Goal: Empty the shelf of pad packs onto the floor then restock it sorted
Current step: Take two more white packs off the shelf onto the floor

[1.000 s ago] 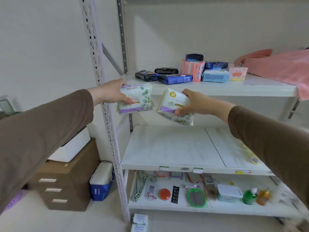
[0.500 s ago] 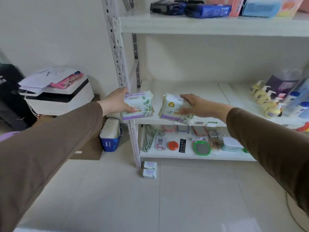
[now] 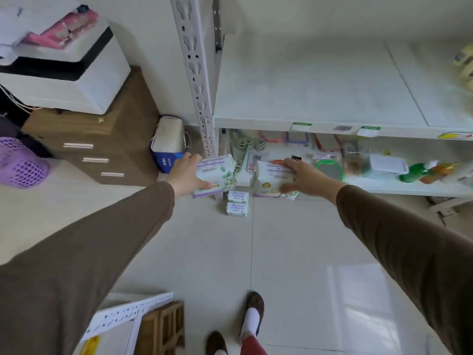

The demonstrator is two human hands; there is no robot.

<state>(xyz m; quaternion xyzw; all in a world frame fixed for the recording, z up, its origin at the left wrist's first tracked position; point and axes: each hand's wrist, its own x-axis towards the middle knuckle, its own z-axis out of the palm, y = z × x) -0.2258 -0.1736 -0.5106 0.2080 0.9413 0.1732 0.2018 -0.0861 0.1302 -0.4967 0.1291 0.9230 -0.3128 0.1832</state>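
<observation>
My left hand (image 3: 186,174) grips a white pad pack with green leaves and purple bands (image 3: 217,175), low in front of the shelf's left upright post. My right hand (image 3: 304,176) grips a second white pad pack with a yellow mark (image 3: 268,179) a little to the right. Both packs hang just above the tiled floor (image 3: 204,252). Between them, two small pad packs (image 3: 237,203) lie on the floor at the foot of the shelf. The white shelf board (image 3: 307,93) above is bare on its left part.
The bottom shelf (image 3: 384,185) holds cables, a green-rimmed mirror, a clear box and bottles. Left of the post stand a blue-and-white bag (image 3: 167,146), a brown drawer unit (image 3: 102,139) with a printer and a purple basket (image 3: 20,162). My feet (image 3: 252,316) and a wooden crate are below.
Both hands have carried their pad packs down from the upper shelf level to just above the floor. My view has tilted downward.
</observation>
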